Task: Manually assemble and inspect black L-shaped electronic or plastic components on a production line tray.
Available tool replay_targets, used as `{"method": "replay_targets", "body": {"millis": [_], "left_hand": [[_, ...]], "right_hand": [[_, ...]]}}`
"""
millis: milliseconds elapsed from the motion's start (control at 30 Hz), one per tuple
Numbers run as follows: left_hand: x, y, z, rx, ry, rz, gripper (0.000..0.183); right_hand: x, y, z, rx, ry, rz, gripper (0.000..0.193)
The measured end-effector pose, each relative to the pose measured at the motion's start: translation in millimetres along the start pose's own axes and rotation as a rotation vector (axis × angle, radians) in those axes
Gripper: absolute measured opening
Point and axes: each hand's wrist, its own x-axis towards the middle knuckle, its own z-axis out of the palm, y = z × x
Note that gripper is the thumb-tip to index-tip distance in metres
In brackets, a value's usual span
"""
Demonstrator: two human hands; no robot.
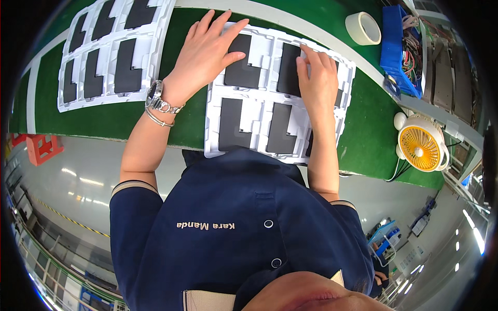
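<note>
Below my hands lies a white molded tray (263,96) with black flat L-shaped pieces in its compartments. My left hand (210,49) rests open at the tray's upper left corner, fingers spread, its thumb over an L-shaped piece (241,72). My right hand (319,78) is bent over the upper middle compartment, thumb and index finger at the right edge of another black L-shaped piece (288,72); that piece's lower right part is hidden. Two more pieces, a left one (233,124) and a middle one (280,129), sit in the near row. My right hand and forearm partly cover the right-hand compartments.
A second white tray (108,59) of similar black pieces stands at the left on the green tabletop (116,122). At the right are a tape roll (363,28), a blue bin (397,52) of wires and a yellow-and-white fan (421,147). A red stool (44,149) stands beyond the table's edge.
</note>
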Motion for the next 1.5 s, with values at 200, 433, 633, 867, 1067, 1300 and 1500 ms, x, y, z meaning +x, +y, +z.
{"method": "replay_targets", "body": {"millis": [200, 433, 633, 867, 1067, 1300, 1500], "left_hand": [[8, 10, -5, -0.060, 0.102, 0.003, 0.057], [0, 60, -25, -0.776, -0.278, -0.034, 0.044], [-1, 59, -15, -1.134, -0.072, -0.197, 0.037], [1, 51, -19, -1.281, -0.137, -0.333, 0.035], [0, 49, -18, -1.306, -0.161, -0.346, 0.032], [-4, 48, -12, -1.372, -0.181, -0.380, 0.031], [1, 49, -24, -1.231, -0.150, -0.330, 0.033]], "right_hand": [[6, 3, 2, 0.031, -0.008, -0.009, 0.027], [-4, -25, -24, 1.159, 0.024, 0.377, 0.017], [-8, -35, -27, 1.173, -0.103, 0.422, 0.016], [-15, -47, -32, 1.096, -0.313, 0.348, 0.015], [-17, -45, -24, 1.025, -0.236, 0.223, 0.010], [-18, -48, -21, 0.794, -0.151, 0.007, 0.011], [-13, -46, -28, 1.221, -0.335, 0.378, 0.017]]}}
